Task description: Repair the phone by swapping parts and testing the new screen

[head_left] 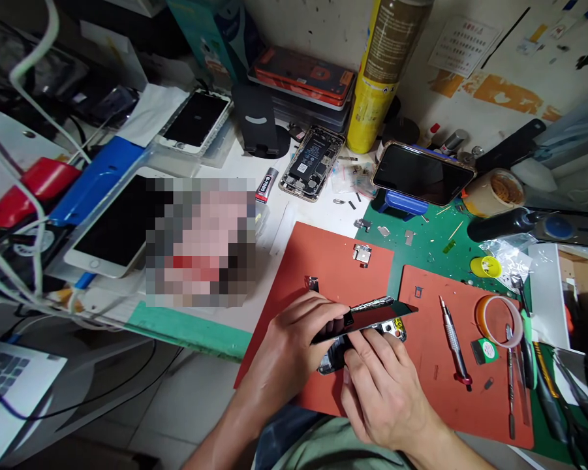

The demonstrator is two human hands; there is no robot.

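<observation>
Tilted up above the orange mat (345, 251) is a dark phone screen (372, 317), its edge gripped by my left hand (298, 333). Beneath it lies an opened phone body (330, 359), partly hidden by the screen and my fingers. My right hand (384, 385) rests against the body, its bent fingers near the gap between the two parts. Its fingertips are partly hidden, and what they hold, if anything, cannot be made out. A small metal part (362, 255) lies farther up the mat.
On the right mat are a screwdriver (451, 339), a tape roll (499, 320) and metal tools. Behind stand an opened phone (312, 163), a phone on a blue stand (423, 173) and a yellow can (372, 111). A white phone (115, 228) lies left.
</observation>
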